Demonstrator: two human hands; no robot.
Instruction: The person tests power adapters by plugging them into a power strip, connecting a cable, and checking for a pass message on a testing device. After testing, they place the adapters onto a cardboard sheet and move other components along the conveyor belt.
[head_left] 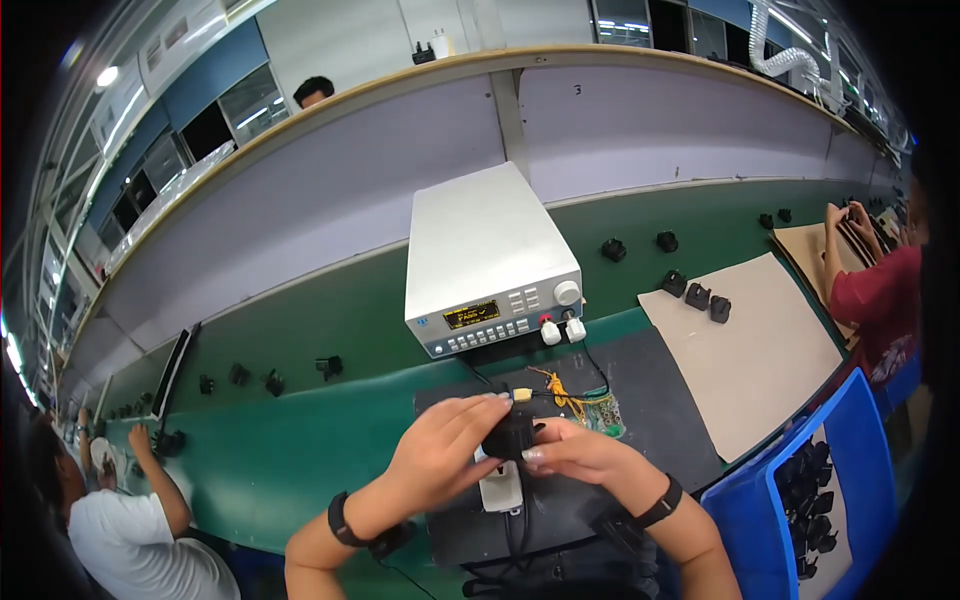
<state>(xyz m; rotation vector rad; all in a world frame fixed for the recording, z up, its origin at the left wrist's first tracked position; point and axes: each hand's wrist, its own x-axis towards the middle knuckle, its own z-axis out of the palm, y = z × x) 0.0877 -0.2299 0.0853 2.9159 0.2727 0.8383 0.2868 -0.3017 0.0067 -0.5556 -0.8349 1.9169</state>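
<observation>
Both of my hands meet over a small black adapter above a dark mat. My left hand grips its left side with the fingers curled over the top. My right hand pinches it from the right. Under the adapter sits a white socket block with black cables running toward me. A green circuit board with yellow wires lies just beyond my right hand. Both wrists wear black bands.
A grey bench instrument with a lit display stands behind the mat. Brown cardboard carries black adapters. A blue bin of black adapters is at right. Seated people work at far right and lower left along the green conveyor belt.
</observation>
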